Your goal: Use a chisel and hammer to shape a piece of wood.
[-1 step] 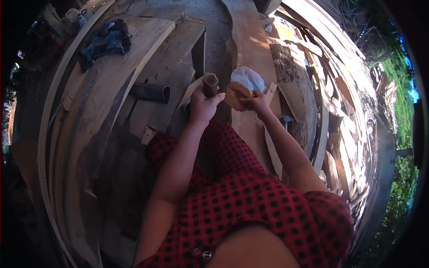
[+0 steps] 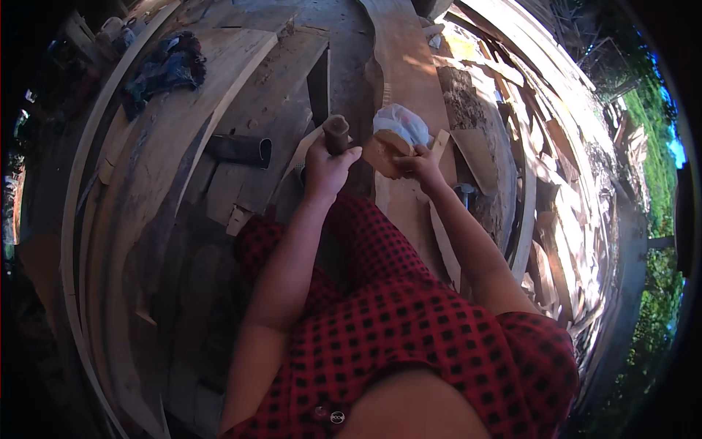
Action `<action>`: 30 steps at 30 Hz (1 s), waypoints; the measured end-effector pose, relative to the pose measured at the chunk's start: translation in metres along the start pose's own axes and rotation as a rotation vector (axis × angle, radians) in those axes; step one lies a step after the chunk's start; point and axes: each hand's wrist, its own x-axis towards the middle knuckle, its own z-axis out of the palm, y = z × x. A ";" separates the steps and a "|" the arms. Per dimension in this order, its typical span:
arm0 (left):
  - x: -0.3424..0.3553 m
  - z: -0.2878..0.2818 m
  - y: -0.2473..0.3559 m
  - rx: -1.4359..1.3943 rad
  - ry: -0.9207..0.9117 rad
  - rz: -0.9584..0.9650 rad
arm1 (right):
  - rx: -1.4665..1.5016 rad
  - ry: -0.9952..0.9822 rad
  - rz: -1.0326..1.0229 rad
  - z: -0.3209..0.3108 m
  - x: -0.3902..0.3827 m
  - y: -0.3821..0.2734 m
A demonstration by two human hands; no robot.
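My left hand (image 2: pixel 329 170) is wrapped round a dark brown, rounded wooden piece (image 2: pixel 336 134), like a thick handle, its end pointing up and away. Just to the right, my right hand (image 2: pixel 422 167) grips the edge of a pale, chunky piece of wood (image 2: pixel 387 152) with a rough, worked face. The two wooden pieces are apart. Right behind the pale piece lies a whitish clear plastic bag (image 2: pixel 404 121) on a long plank (image 2: pixel 401 66). Part of the pale piece is covered by my right fingers.
A dark tube (image 2: pixel 241 150) lies on boards to the left. Dark crumpled cloth (image 2: pixel 167 69) rests on a wide plank (image 2: pixel 212 88) further left. A metal-headed object (image 2: pixel 465 192) sits by my right forearm. Wood scraps (image 2: pixel 548 168) are heaped along the right side.
The view has shifted slightly, so the scene sits a little further left and up. The pale piece is turned a little in my right hand. Both hands keep their hold.
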 end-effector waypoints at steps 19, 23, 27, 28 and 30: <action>-0.017 0.010 -0.032 0.051 -0.105 0.051 | -0.227 0.186 0.280 -0.036 -0.049 0.107; -0.014 0.025 -0.022 0.016 -0.128 -0.009 | 0.028 0.127 0.279 -0.053 -0.051 0.131; -0.012 0.037 -0.027 -0.056 -0.242 -0.081 | -0.663 0.044 0.343 -0.049 -0.062 0.107; -0.013 0.042 -0.029 -0.055 -0.253 -0.084 | -0.850 0.051 0.247 -0.051 -0.063 0.111; -0.016 0.053 -0.032 -0.104 -0.262 0.010 | -0.847 0.140 0.142 -0.055 -0.068 0.125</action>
